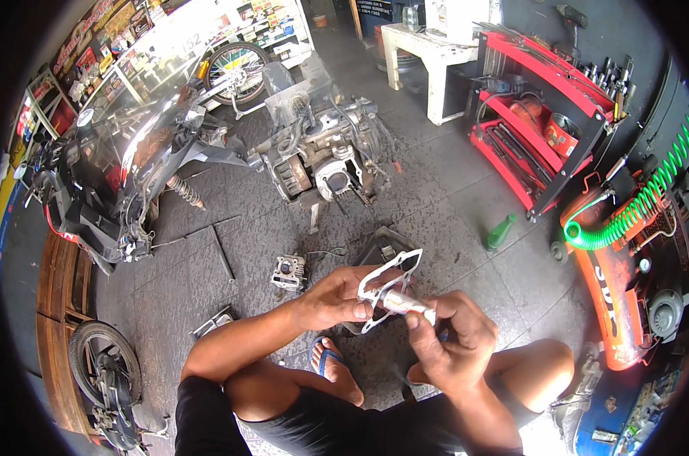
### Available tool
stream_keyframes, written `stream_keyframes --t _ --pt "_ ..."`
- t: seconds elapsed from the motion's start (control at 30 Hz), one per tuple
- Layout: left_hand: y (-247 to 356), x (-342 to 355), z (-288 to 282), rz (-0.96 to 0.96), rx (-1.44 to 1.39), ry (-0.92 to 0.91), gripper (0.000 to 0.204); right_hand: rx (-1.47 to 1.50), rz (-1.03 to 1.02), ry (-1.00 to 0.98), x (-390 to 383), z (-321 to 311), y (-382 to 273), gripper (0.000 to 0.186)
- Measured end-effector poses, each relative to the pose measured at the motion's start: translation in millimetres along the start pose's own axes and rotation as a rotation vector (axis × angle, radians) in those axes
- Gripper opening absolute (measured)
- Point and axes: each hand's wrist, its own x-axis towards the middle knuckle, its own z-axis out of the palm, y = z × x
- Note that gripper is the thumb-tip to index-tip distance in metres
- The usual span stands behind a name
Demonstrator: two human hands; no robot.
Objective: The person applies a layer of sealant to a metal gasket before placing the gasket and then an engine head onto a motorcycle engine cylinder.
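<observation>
My left hand [333,304] is closed on a thin pale gasket [411,261] with an irregular outline, held up at the centre. My right hand [458,342] grips a short silvery-white tube [405,304], its thumb pressed on it, against the gasket. Below both hands lies a black tray [373,251], partly hidden by them. Left of it on the floor sits a small metal engine head [288,272]. My bent legs and sandalled feet frame the lower middle.
An engine block [322,156] stands ahead; a dismantled motorcycle [120,190] is at left, with a wheel [93,357] and wooden rack [55,304]. At right are a red tool cart [542,91], green bottle [500,232], orange compressor [603,304] and coiled green hose [633,220].
</observation>
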Motion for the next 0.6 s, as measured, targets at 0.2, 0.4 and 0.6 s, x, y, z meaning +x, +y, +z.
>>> stream_keyframes --t 0.2,0.4,0.6 --pt "-2 -2 -2 0.167 -0.184 0.001 0.085 0.34 0.478 0.037 -7 -12 13 0.011" --pt "-9 3 -9 0.249 -0.279 -0.061 0.079 0.843 0.653 -0.107 -6 -2 33 0.02" --pt "-8 4 -7 0.263 -0.308 -0.098 0.076 1.085 0.597 -0.125 -12 19 37 0.018"
